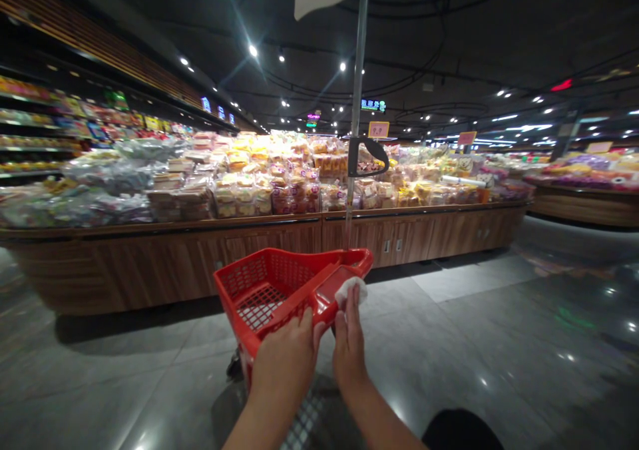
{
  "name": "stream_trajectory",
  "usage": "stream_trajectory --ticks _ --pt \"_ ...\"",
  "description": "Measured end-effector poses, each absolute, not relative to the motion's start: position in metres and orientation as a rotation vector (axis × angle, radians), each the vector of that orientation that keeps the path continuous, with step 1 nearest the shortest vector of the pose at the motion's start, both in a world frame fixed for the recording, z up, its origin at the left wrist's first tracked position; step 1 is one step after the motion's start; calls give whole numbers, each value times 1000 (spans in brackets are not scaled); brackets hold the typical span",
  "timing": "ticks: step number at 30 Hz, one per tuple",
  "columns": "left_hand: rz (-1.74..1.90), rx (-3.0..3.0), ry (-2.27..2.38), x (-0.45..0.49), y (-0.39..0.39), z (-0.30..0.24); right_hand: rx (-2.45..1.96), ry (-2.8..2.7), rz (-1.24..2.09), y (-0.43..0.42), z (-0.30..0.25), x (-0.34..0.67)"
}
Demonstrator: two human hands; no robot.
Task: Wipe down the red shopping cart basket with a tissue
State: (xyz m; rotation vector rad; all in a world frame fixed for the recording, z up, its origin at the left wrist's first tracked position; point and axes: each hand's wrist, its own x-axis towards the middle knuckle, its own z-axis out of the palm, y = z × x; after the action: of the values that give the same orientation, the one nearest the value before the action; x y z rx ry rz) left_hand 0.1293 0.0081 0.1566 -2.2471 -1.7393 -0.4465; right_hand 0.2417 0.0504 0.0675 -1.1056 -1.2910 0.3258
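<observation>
A red plastic shopping cart (294,310) with a mesh basket stands in front of me. My left hand (287,353) is closed over the near rim of the cart. On the cart's right end, my right hand (351,343) presses a crumpled white cloth (355,291) against the red surface beside a flat panel. Its fingers are long and close together over the cloth; whether it is cloth or paper tissue I cannot tell. A pole (357,84) rises from the cart's far right corner, with a black loop handle (368,158) on it and a pale flag at its top.
Behind the cart runs a long wooden display counter (164,260) piled with bagged foods (294,177). Another counter (589,204) stands at the right. Stocked shelves (34,130) line the left wall. Grey tiled floor (479,343) surrounds the cart.
</observation>
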Motion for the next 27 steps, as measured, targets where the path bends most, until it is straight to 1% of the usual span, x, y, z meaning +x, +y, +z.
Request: stream_trajectory --ticks 4,6,11,13,16,17,19,27 --pt "-464 -2246 -1734 123 7 152 -1116 -1163 319 89 90 275" --pt "-467 -2234 -1746 121 5 152 -1124 -1179 296 94 94 284" --pt "-461 -2233 -1800 114 -1 158 -1018 -1454 68 70 89 283" --pt "-489 -2237 -1823 108 -2 159 -997 -1543 -6 69 95 290" --pt "-551 -2246 -1832 99 -1 159 -1180 -1658 -47 81 119 312" --pt "-559 -2249 -1831 96 -1 159 -1303 -1714 -39 88 128 319" --pt "-549 -2248 -1833 93 0 160 -1366 -1813 0 100 147 328" --pt "-479 -2250 -1855 91 0 168 -1324 -2260 271 143 188 316"
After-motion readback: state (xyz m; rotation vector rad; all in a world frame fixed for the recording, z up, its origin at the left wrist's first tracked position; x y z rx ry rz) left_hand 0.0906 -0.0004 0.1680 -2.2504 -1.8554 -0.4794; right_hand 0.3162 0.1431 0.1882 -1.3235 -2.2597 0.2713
